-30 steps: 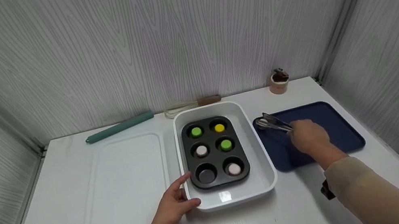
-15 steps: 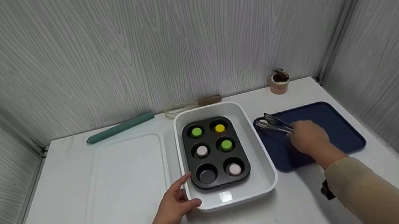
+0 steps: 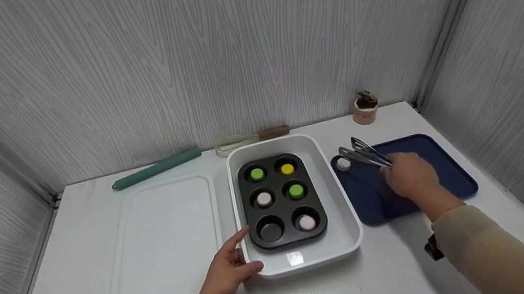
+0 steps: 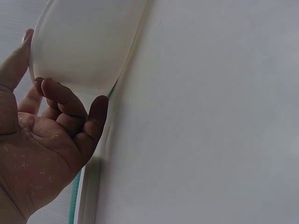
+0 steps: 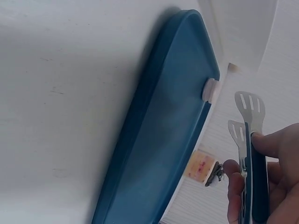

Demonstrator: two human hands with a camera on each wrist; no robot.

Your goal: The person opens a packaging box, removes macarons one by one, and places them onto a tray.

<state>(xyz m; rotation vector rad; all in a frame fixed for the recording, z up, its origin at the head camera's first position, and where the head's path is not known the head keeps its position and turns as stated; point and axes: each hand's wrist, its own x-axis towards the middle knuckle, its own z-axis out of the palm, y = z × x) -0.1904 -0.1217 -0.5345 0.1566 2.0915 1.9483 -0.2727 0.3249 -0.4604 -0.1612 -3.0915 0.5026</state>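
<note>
Right hand [image 3: 410, 176] grips tongs [image 3: 365, 153] above the white piece [image 3: 343, 164] on the blue tray [image 3: 439, 175]; left hand [image 3: 228, 274], fingers relaxed, touches the white dish [image 3: 347, 231].

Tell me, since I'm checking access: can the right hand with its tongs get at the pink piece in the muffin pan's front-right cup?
Probably yes: right hand, tongs; nothing covers the pink piece.

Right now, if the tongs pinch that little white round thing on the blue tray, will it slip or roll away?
Probably it stays put: the white piece looks like a short flat disc lying on the blue tray, so it should slide, not roll. It looks small and likely light. The slotted tongs in the right hand might slip on its smooth edge.
</note>
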